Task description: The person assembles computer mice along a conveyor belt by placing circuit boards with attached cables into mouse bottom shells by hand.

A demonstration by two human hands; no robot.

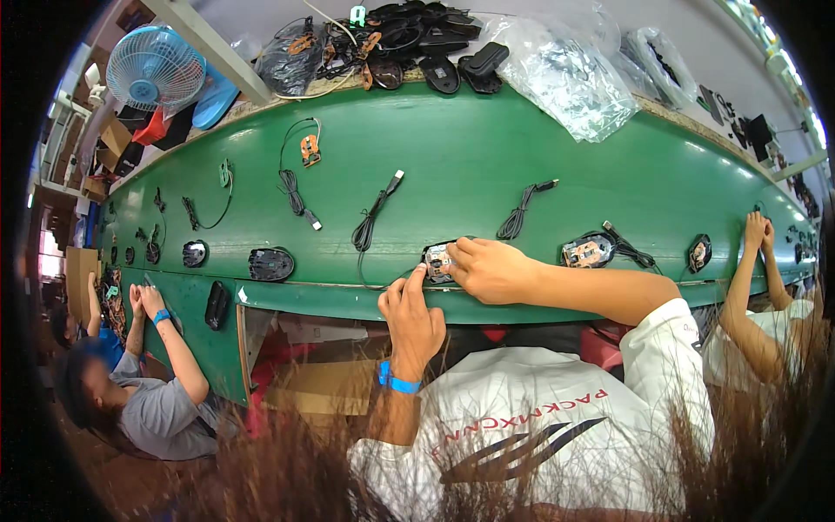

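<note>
An opened computer mouse [437, 262], a black shell with a pale circuit board in it, lies near the green bench's front edge. My right hand [491, 270] reaches across from the right, its fingers closed over the board's upper right side. From below, my left hand [412, 318], with a blue wristband, pinches at the mouse's left edge, where the cable comes in. Which part lies between those fingertips is partly hidden. The thin black cable runs left to a tied bundle [370, 223] with a USB plug, lying behind my left hand.
Along the green bench [391, 139] lie another mouse with its board [588, 251], an empty mouse shell [271, 264] and a coiled cable [519, 213]. Black shells [444, 74] and clear plastic bags [565, 78] sit on the back ledge. Co-workers [165, 383] sit on both sides.
</note>
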